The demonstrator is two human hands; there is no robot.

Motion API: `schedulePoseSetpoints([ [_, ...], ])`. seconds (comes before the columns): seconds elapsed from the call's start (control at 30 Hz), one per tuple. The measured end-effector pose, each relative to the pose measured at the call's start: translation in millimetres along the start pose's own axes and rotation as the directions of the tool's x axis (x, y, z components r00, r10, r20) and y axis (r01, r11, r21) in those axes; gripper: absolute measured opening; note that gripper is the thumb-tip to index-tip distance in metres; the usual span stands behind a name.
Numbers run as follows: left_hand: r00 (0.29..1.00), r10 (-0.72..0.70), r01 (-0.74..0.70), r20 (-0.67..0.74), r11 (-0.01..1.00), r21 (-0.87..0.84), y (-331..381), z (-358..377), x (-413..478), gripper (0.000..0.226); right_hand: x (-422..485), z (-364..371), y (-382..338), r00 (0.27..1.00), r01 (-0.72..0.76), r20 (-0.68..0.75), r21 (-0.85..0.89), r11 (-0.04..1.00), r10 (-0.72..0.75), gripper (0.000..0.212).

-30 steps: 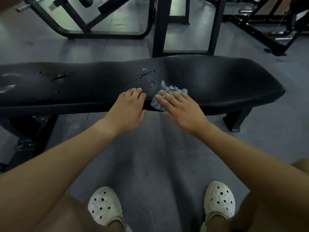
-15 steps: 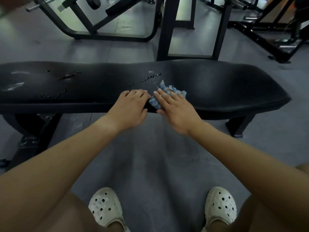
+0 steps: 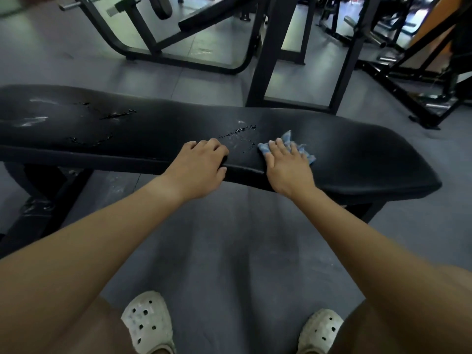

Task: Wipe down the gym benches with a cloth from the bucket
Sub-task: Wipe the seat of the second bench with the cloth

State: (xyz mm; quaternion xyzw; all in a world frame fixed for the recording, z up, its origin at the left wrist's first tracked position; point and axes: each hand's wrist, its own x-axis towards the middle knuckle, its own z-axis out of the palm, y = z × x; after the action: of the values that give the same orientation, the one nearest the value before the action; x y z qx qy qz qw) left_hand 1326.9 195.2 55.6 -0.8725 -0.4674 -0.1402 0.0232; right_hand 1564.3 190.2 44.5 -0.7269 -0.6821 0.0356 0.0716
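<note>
Entry, head view: no text, label, brand, number or sign can be read. Surfaces checked: black bench (image 3: 332, 154), blue cloth (image 3: 287, 137), white clogs (image 3: 145, 320), dark machine frames (image 3: 263, 60). None of them carries legible marking. The far background at upper right is too blurred to resolve any lettering.

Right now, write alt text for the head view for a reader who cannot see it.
A person's right hand presses a blue cloth flat on a black gym bench, while the left hand grips the pad's near edge. Water droplets lie on the pad between the hands; white clogs stand on the grey floor below, black machine frames behind.
</note>
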Motion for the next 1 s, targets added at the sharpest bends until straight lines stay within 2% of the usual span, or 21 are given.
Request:
schedulePoseSetpoints([
  [0.07, 1.000, -0.009, 0.009, -0.007, 1.000, 0.010, -4.1, -0.5, -0.2, 0.037, -6.7, 0.9, -17.2, 0.986, 0.164, 0.039, -0.018, 0.986, -0.163, 0.069],
  [0.13, 1.000, -0.002, 0.002, -0.011, 1.000, 0.030, -4.6, -0.4, -0.2, 0.037, -8.1, -0.2, -23.1, 0.956, 0.282, 0.094, -0.014, 0.959, -0.279, 0.059],
  [0.27, 1.000, 0.018, -0.017, -0.009, 0.998, 0.055, -2.8, 0.8, 2.0, 0.040, 5.3, -13.7, -8.6, 0.884, 0.452, 0.158, -0.042, 0.891, -0.440, 0.058],
  [0.33, 1.000, 0.026, -0.025, -0.010, 0.998, 0.056, -4.5, 1.2, 2.5, 0.041, 27.3, -17.7, 5.1, 0.909, 0.394, 0.167, -0.047, 0.918, -0.382, 0.056],
  [0.4, 0.999, 0.027, -0.026, -0.019, 0.999, 0.041, -5.4, 0.7, 1.9, 0.041, 43.1, -18.7, 10.9, 0.963, 0.240, 0.136, -0.033, 0.970, -0.233, 0.055],
  [0.47, 0.999, 0.039, -0.038, -0.023, 0.999, 0.035, -6.1, 1.0, 2.2, 0.040, 46.6, -15.2, 7.9, 0.985, 0.127, 0.122, -0.004, 0.992, -0.126, 0.057],
  [0.53, 0.999, 0.045, -0.044, -0.023, 0.998, 0.034, -7.3, 0.9, 2.3, 0.040, 37.9, -13.7, -2.4, 0.978, 0.141, 0.155, 0.027, 0.990, -0.143, 0.057],
  [0.7, 0.996, 0.084, -0.082, -0.023, 0.996, 0.042, -12.8, -1.9, 6.6, 0.041, 12.3, -14.0, -15.6, 0.906, 0.363, 0.206, 0.076, 0.929, -0.371, 0.056],
  [0.83, 0.994, 0.109, -0.108, -0.020, 0.993, 0.038, -15.6, -2.4, 10.2, 0.039, 15.8, -20.2, -8.7, 0.876, 0.427, 0.205, 0.092, 0.899, -0.437, 0.053],
  [0.9, 0.993, 0.113, -0.113, -0.024, 0.993, 0.035, -17.2, -1.3, 11.1, 0.039, 29.6, -20.8, -1.5, 0.890, 0.407, 0.191, 0.079, 0.910, -0.414, 0.051],
  [1.0, 0.993, 0.118, -0.117, -0.029, 0.993, 0.021, -18.4, 0.3, 11.7, 0.041, 47.4, -18.1, 4.1, 0.948, 0.267, 0.162, 0.069, 0.961, -0.275, 0.052],
])
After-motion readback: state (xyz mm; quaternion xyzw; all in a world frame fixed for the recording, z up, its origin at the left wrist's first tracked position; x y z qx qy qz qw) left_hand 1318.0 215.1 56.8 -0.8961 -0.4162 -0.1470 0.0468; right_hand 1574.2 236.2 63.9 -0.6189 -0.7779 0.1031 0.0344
